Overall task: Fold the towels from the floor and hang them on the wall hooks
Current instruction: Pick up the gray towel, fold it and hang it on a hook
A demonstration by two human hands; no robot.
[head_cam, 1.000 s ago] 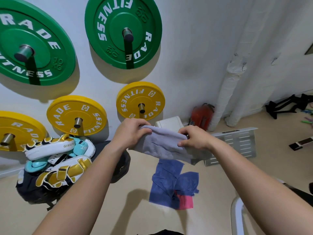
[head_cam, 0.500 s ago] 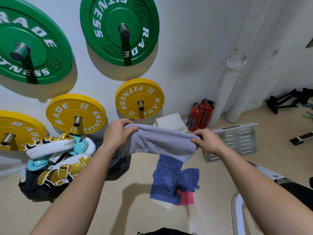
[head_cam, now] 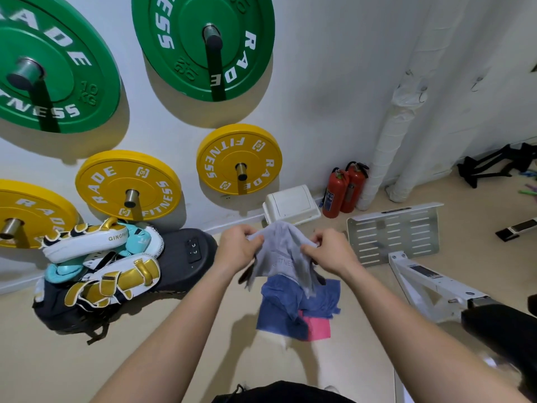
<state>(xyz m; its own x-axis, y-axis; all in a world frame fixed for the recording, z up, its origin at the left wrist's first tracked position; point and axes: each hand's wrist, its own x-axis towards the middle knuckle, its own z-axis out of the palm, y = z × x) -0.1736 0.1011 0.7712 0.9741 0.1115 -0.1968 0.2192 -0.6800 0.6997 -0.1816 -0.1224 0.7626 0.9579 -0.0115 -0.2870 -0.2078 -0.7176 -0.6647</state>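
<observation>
cloth is the matter at the centre of the frame: a grey towel hangs bunched and creased between the two hands, clear of the floor, with printed lettering on its front. the step in hand looks to be squaring it up for a fold. to do that well, i'd judge the hands should walk out along the top hem to the two corners, draw the edge taut so the cloth drops flat, then bring corner to corner. folding it while gathered like this would likely trap the creases and leave a lopsided bundle that slips off a hook. what may be small hooks sit on the wall at the upper right, too small to be sure of.

the left hand is curled tight, thumb and fingers pinching the towel's upper edge. the right hand does the same near it, fingers bent over a gathered fold. neither is slack. a blue towel lies crumpled on the floor directly below, overlapping a pink towel at its lower right; both are unfolded.
</observation>
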